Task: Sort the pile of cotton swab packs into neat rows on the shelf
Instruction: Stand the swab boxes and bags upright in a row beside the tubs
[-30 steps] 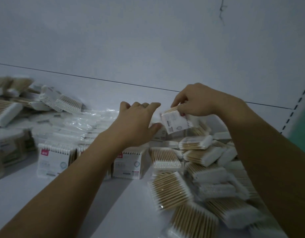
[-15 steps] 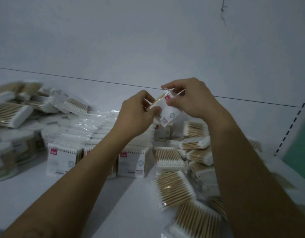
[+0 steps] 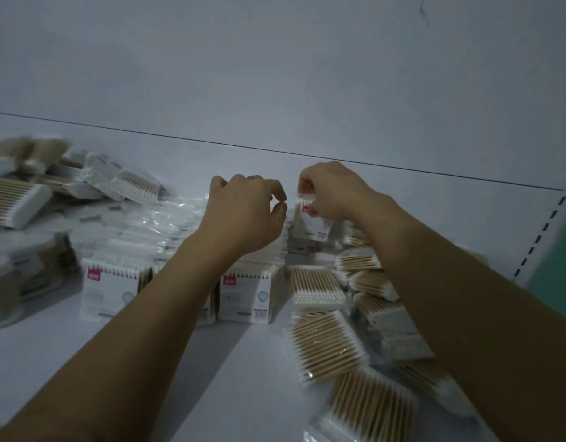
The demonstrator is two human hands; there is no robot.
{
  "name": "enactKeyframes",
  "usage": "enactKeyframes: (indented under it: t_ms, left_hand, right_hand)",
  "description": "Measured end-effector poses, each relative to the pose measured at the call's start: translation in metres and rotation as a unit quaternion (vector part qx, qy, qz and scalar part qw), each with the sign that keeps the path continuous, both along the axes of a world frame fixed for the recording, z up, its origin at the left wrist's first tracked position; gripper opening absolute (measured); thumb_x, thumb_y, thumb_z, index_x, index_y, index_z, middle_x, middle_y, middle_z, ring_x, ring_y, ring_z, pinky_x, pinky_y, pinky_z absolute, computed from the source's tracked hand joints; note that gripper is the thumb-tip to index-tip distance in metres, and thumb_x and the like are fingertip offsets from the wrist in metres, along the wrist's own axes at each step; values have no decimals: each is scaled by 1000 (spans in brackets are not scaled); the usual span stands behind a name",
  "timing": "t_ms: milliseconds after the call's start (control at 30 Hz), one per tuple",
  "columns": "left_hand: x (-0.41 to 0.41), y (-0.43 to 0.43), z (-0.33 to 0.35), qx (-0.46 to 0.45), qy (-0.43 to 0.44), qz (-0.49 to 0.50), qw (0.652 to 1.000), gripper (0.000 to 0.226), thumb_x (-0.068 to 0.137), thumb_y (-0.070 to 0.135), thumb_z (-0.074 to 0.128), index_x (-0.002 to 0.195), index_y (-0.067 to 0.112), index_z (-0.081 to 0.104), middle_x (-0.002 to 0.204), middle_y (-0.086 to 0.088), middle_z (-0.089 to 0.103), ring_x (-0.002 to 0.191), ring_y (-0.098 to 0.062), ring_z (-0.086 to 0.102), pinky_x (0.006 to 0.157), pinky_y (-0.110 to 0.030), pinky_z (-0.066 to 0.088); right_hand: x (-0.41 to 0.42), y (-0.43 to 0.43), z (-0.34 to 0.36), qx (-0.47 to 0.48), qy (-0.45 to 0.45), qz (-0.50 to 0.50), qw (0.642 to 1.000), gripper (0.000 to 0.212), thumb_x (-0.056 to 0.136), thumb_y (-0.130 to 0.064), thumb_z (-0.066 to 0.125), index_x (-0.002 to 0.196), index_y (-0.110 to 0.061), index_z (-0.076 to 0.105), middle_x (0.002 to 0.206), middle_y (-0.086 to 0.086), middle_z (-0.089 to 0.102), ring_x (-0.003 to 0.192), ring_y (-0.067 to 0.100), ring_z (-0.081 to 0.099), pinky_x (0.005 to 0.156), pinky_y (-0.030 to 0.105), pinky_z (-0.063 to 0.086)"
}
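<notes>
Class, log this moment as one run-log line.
right hand pinches swab pack top | left hand beside it, empty | pile unsorted at right

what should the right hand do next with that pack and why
Probably lower the pack upright onto the far end of the standing row: the right hand pinches its top edge just behind that row, and the left hand beside it holds nothing.
</notes>
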State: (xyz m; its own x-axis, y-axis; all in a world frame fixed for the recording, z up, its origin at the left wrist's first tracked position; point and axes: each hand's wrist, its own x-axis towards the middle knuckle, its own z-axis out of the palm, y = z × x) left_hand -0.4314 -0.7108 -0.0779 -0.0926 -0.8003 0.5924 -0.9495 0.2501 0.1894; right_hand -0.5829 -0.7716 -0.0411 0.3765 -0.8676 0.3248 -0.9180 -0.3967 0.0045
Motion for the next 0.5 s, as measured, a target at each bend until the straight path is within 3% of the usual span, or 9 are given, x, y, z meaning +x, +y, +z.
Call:
enactKeyframes:
  t_ms: [100, 300, 500]
  left_hand:
    - [0, -2, -2, 14, -9, 1, 1000, 28, 97, 40, 45, 119, 33, 61, 118, 7, 64, 113, -18, 53, 100, -41, 25]
    - [-1, -4, -4, 52, -31, 0, 998, 30, 96, 43, 45, 121, 34, 60, 122, 5, 63, 118, -21, 48, 101, -44, 24]
    - [-3, -4, -5, 82, -61, -4, 995, 28, 94, 35, 46, 117, 35, 62, 123, 6, 62, 121, -22, 45, 103, -45, 23]
  right_hand:
    - [3, -8, -11, 17, 22, 34, 999, 25, 81, -14, 75, 97, -25, 59, 107, 0, 61, 95, 19, 56, 77, 29, 45]
    - [-7, -20, -36, 0, 18, 60, 998, 15, 86, -18, 72, 98, -22, 64, 100, -1, 64, 89, 18, 59, 75, 28, 45]
    - [-1, -27, -36, 13, 67, 62, 996, 9, 87, -17, 68, 95, -21, 67, 96, 0, 65, 86, 21, 61, 78, 35, 52]
